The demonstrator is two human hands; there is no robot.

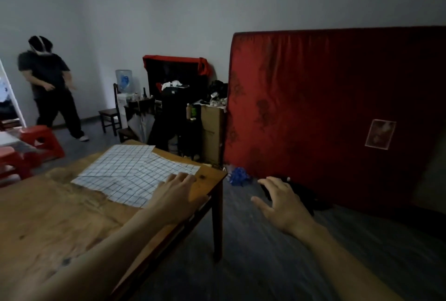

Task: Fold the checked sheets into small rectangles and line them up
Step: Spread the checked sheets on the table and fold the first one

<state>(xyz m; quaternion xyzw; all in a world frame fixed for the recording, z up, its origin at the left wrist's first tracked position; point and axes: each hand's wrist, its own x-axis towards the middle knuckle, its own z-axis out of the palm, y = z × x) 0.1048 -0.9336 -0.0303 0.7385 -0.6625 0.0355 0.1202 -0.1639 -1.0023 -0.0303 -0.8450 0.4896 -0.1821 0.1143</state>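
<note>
White checked sheets [130, 170] with thin dark grid lines lie flat and overlapping on the far right part of the wooden table [55, 213]. My left hand [177, 194] rests palm down on the table's right edge, fingers spread, its fingertips at the near right corner of the sheets. My right hand [282, 201] hovers beyond the table's edge, over the floor, fingers spread and holding nothing.
A red mattress [337, 112] leans upright at the right. A blue crumpled thing [237, 176] and a dark object [304, 194] lie on the floor by it. Red stools [36, 141] stand at the left. A person [50, 88] walks at the back left near cluttered chairs and boxes.
</note>
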